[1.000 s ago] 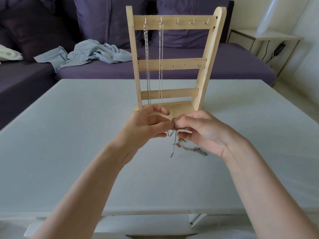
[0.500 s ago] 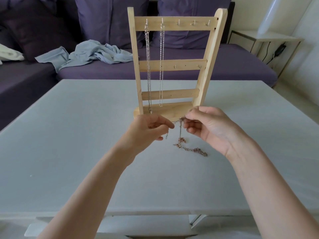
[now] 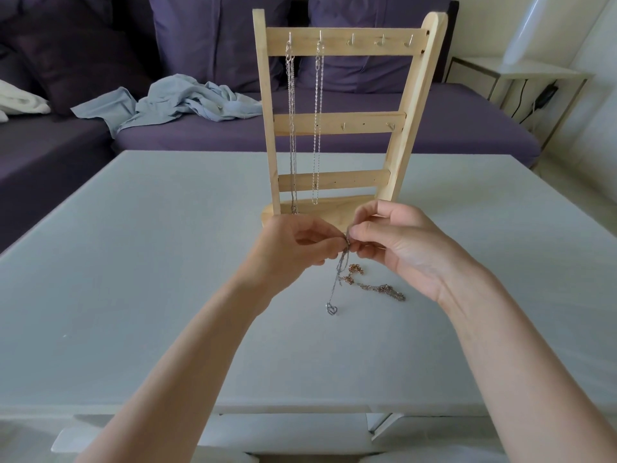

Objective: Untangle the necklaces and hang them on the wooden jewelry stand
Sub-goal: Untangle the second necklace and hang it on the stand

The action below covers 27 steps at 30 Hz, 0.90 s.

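Note:
A wooden jewelry stand (image 3: 340,123) stands upright at the middle of the white table (image 3: 133,262). Two silver necklaces (image 3: 291,128) hang from its two leftmost top hooks. Just in front of its base, my left hand (image 3: 293,248) and my right hand (image 3: 397,243) meet fingertip to fingertip and pinch a thin silver chain (image 3: 339,272). That chain hangs down to a small heart pendant (image 3: 331,309) touching the table. A tangled rose-gold and silver chain (image 3: 374,285) lies on the table under my right hand.
A purple sofa (image 3: 334,138) runs behind the table, with a crumpled light blue cloth (image 3: 180,101) on its seat. A white side table (image 3: 521,75) with a cable stands at the back right.
My hands drew apart half a second ago and have come back together on the chain. The silver chain now hangs longer, with its heart pendant showing at the table.

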### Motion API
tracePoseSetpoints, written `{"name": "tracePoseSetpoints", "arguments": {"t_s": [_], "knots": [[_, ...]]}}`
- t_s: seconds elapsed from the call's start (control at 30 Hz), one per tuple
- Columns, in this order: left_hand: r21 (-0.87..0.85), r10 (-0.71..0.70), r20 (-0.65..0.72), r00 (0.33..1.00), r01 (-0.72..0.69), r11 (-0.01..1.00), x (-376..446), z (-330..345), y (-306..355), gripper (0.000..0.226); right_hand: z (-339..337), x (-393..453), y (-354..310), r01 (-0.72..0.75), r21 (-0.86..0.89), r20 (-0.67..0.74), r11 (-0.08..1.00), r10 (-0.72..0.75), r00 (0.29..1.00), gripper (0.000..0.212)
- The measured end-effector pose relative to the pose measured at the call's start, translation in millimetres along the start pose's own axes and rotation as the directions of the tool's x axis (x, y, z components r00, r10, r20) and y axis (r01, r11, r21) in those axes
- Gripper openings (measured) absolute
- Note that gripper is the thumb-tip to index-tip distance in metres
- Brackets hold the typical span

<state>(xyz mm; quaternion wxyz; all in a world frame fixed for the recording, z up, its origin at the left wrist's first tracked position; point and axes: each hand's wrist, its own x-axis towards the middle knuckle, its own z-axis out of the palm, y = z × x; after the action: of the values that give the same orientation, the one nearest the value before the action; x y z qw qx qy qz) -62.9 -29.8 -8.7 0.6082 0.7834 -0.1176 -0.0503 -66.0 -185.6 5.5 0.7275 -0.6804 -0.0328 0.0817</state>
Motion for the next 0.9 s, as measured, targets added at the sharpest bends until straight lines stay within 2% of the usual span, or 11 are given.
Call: {"name": "tracePoseSetpoints", "arguments": {"t_s": [0.1, 0.27, 0.63, 0.7, 0.8, 0.9], "knots": [[0.017, 0.009, 0.000, 1.000, -0.009, 1.000, -1, 1, 0, 0.016, 2, 1, 1, -0.013, -0.033, -0.007, 0.999, 0.013, 1.000, 0.022], [-0.052, -0.009, -0.017, 1.000, 0.008, 0.999, -1, 1, 2, 0.018, 3, 0, 1, -0.039, -0.060, 0.002, 0.997, 0.039, 0.999, 0.022], [-0.204, -0.032, -0.096, 0.995, 0.012, 0.979, 3, -2, 0, 0.021, -1, 1, 0, -0.029, 0.012, 0.001, 1.000, 0.029, 1.000, 0.024], [-0.342, -0.065, -0.089, 0.994, 0.031, 0.939, 3, -6, 0, 0.021, -3, 1, 0, -0.029, 0.030, -0.007, 0.999, 0.029, 1.000, 0.024], [-0.597, -0.154, -0.044, 0.987, 0.097, 0.797, 5, -13, -1, 0.020, -3, 1, 1, -0.033, -0.005, -0.011, 0.999, 0.033, 0.999, 0.023], [-0.674, -0.204, -0.004, 0.979, 0.148, 0.724, 6, -12, -2, 0.014, -1, 1, 4, -0.020, -0.155, -0.023, 0.988, 0.016, 1.000, 0.019]]}}
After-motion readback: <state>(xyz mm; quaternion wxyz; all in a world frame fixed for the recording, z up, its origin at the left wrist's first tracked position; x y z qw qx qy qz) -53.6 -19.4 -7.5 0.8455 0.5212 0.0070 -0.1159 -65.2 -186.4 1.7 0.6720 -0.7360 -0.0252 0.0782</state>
